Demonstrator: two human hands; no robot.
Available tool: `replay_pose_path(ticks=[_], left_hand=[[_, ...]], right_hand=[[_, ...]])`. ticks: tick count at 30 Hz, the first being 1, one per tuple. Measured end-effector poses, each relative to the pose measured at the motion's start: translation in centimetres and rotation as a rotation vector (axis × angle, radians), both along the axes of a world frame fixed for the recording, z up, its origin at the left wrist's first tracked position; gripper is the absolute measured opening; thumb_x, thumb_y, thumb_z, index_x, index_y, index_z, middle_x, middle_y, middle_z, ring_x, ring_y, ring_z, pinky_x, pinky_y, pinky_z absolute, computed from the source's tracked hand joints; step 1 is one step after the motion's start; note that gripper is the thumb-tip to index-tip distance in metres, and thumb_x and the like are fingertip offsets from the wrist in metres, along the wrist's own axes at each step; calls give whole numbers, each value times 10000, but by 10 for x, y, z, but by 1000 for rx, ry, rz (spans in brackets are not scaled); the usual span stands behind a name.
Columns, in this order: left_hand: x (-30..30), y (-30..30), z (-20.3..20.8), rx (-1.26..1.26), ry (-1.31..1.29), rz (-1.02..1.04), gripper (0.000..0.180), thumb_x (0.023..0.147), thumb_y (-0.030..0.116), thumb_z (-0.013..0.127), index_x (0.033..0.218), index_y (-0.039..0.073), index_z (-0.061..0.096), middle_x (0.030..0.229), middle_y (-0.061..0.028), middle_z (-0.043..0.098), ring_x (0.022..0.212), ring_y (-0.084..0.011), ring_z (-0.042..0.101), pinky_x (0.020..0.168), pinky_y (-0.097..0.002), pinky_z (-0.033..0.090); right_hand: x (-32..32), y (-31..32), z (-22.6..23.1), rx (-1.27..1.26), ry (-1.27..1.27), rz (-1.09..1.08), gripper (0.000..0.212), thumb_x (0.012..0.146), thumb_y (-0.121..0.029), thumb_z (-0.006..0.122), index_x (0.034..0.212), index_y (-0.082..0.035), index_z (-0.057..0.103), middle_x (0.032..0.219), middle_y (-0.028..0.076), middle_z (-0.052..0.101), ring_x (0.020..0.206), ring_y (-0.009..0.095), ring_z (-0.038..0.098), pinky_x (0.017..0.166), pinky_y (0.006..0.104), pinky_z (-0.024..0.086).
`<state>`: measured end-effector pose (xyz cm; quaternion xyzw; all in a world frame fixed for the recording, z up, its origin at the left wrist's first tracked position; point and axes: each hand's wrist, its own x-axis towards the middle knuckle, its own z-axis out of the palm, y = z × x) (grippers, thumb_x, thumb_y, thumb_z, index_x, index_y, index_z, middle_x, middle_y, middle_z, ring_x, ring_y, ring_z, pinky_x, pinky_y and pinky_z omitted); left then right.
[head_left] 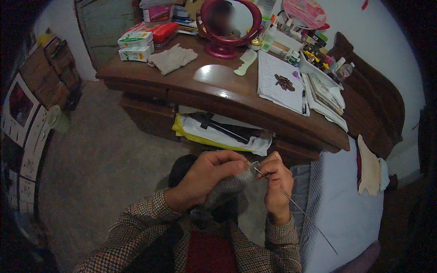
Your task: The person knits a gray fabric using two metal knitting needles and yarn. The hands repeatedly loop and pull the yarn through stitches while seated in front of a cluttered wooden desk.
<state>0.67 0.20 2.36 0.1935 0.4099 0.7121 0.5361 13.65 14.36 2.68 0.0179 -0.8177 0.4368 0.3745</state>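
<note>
My left hand (211, 175) is closed on a piece of grey knitting (225, 190), which hangs down below its fingers over my lap. Thumb and fingers pinch the knitting's upper edge. Close by on the right, my right hand (276, 184) is closed around a long thin metal knitting needle (309, 221). The needle's tip end meets the knitting's edge between the two hands, and its long end slants down to the right over the bed. A light strand of yarn shows near the tip; its path around the fingers is too small to make out.
A dark wooden desk (182, 88) stands ahead, bearing a round red mirror (223, 51), a pale green comb (246, 62), a grey cloth (173, 59) and papers (277, 73). Its open drawer (218, 132) holds a white and yellow bag. A bed (341, 195) lies at the right.
</note>
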Motion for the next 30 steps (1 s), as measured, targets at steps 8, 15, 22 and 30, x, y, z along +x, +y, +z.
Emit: replay_pose_path(ticks=[8,15,22,30], left_hand=[[1,0,1,36,16,12,188,899,115,636,1040,-10,645,951,-37,664,845,-82,617,753,-223,507],[1,-1,2,19,-5,12,185,901,113,633,1036,-14,646,952,-45,666,860,-87,616,776,-228,502],[2,1,2,29,-8,30,186,904,108,630,1039,-19,645,978,-53,667,878,-93,618,791,-233,501],[2,1,-7,46,51,50,203,893,137,647,1033,-10,652,973,-46,667,893,-96,610,810,-245,492]], right_hand=[[-1,-1,-2,15,-35,-1,350,965,-321,454,809,-20,540,735,102,539,685,250,478,651,358,390],[-5,-3,-7,-19,-48,-33,380,970,-346,446,804,-18,544,729,102,537,674,249,473,646,357,387],[-3,-6,-7,-44,-44,-52,404,976,-360,434,821,-9,560,721,105,536,671,249,486,625,354,390],[-7,-13,-5,15,-63,-127,382,969,-363,459,828,-22,553,734,103,518,659,245,460,606,357,378]])
